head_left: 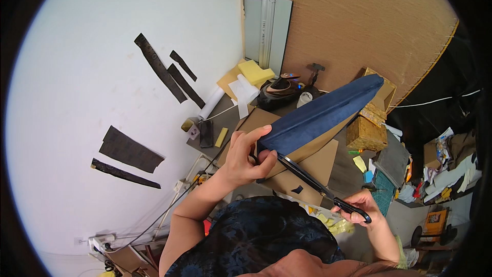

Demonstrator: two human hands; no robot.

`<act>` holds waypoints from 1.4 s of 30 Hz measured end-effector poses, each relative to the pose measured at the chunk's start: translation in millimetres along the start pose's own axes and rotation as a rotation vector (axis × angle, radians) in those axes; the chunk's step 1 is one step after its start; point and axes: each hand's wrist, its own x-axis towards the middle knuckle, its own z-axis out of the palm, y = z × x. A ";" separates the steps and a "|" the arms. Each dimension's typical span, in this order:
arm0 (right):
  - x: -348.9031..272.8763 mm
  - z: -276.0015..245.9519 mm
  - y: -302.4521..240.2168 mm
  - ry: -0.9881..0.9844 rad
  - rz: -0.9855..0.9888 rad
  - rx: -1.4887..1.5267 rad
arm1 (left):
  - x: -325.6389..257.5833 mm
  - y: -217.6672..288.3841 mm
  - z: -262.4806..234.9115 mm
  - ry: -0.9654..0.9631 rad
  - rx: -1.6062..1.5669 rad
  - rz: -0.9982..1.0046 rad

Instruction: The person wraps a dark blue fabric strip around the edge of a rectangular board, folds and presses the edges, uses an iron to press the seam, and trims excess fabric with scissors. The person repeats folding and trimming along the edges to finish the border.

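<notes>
My left hand [241,159] grips the near end of a long, tapered piece covered in dark blue fabric [323,110], thumb and fingers pinched at its edge. The piece slants up and to the right over the table. A pair of black-handled scissors [307,177] is in my right hand [363,206], its fingers around the handles. The blades point up and left, and their tips lie right by my left thumb at the fabric's end. Whether they touch the cloth I cannot tell. A small dark scrap [297,190] lies on the cardboard [320,161] below the blades.
An iron [279,90], a yellow foam block [254,73] and a white roll [211,103] stand at the table's back. A wooden block [366,133] and a green cutting mat [383,192] are on the right. Dark templates [130,150] hang on the left wall. A cable [169,225] runs below.
</notes>
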 end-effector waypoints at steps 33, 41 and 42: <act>1.3 37.5 -9.5 0.514 -1.075 -1.895 | -5.5 -7.2 13.9 0.202 -0.750 -0.328; -3.3 68.4 -45.1 0.435 -0.990 -2.385 | -6.5 -12.3 16.1 0.210 -0.817 -0.302; -2.5 71.6 -47.3 0.418 -0.940 -2.425 | -6.8 -13.5 16.0 0.204 -0.838 -0.306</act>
